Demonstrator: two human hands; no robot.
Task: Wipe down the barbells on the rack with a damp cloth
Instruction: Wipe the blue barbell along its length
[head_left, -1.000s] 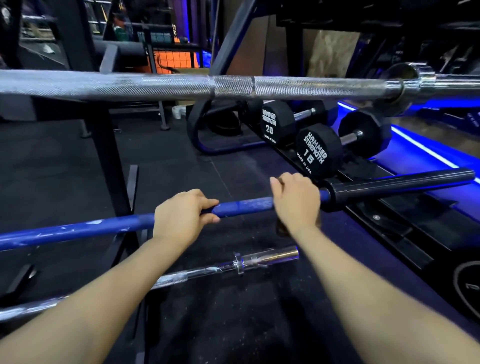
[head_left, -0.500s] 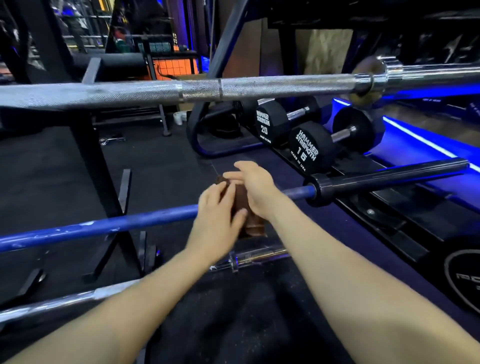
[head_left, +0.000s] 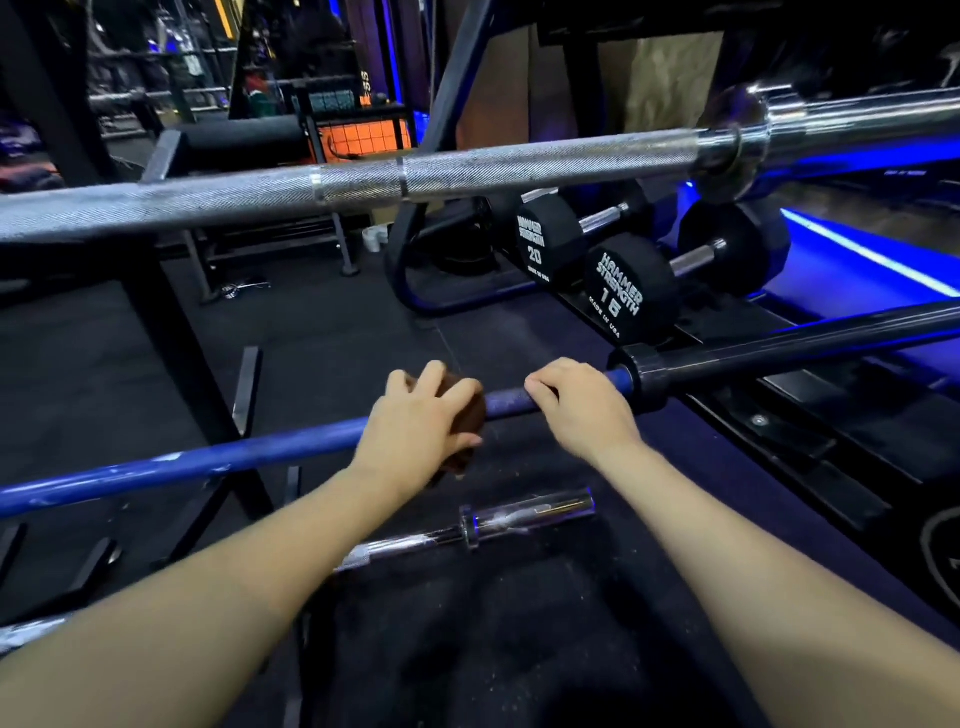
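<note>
A blue barbell (head_left: 218, 460) with a black sleeve (head_left: 789, 343) runs across the middle of the head view. My left hand (head_left: 415, 426) grips a dark brown cloth (head_left: 470, 410) wrapped over the blue shaft. Just to its right, my right hand (head_left: 582, 402) grips the bare shaft beside the black collar. A silver knurled barbell (head_left: 363, 184) lies on the rack above. A thinner chrome barbell (head_left: 498, 522) lies below, near the floor.
Black dumbbells marked 20 (head_left: 548, 241) and 15 (head_left: 628, 288) sit on a low rack behind the bars. A black rack upright (head_left: 171, 332) stands at left. Black rubber flooring (head_left: 332, 322) lies beneath, with a blue light strip (head_left: 867, 254) at right.
The cloth has passed from my right hand to my left. My left hand now holds it on the blue bar, and my right hand has slid right to the collar.
</note>
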